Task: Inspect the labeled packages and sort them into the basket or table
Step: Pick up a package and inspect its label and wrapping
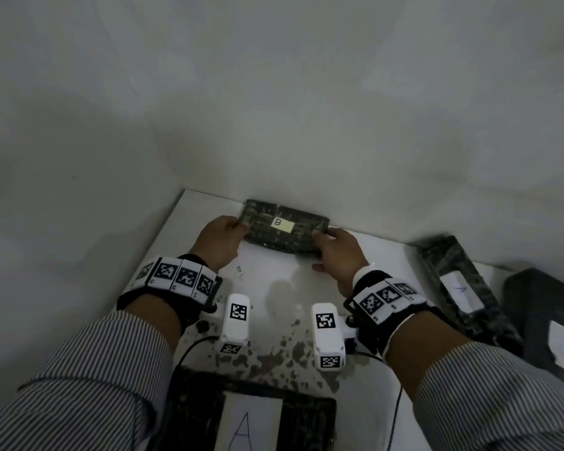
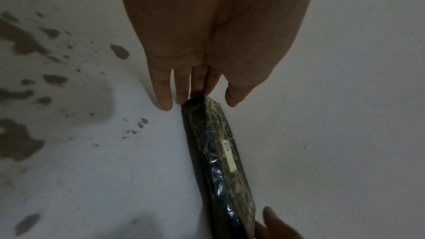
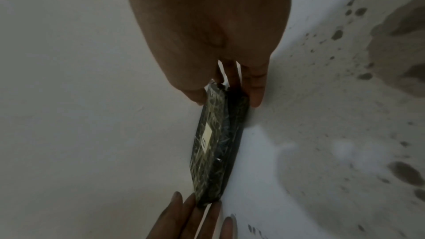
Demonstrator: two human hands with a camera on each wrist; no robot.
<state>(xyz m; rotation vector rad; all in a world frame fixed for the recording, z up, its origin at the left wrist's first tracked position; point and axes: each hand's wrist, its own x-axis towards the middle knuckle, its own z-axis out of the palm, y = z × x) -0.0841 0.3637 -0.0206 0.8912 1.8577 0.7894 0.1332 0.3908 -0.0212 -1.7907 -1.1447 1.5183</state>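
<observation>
A dark, foil-wrapped package marked B [image 1: 282, 231] stands at 12 o'clock on the white bench [image 1: 267, 275], at its far edge against the wall [image 1: 274, 92], its yellowish label [image 1: 282, 222] facing the head camera. The left hand [image 1: 217, 240] grasps its left end, fingers [image 2: 164, 95] stretched along the near side and thumb on the far side, as the left wrist view shows. The right hand [image 1: 334, 252] grasps the right end the same way, thumb and fingers [image 3: 256, 86] pinching the package between them. Whether the package rests on the bench or is lifted just off it cannot be told.

A second dark package with a label marked A [image 1: 463, 288] lies at 3 o'clock on the bench, well apart from the held one. Just beside it, at the right edge of the head view, is another dark object [image 1: 547, 320] carrying a white label, too dim to identify. At 6 o'clock, between the striped sleeves [image 1: 88, 385], is a dark package with a large white sheet marked A [image 1: 248, 421]. Brownish stains [image 1: 274, 356] spot the bench between the wrists.
</observation>
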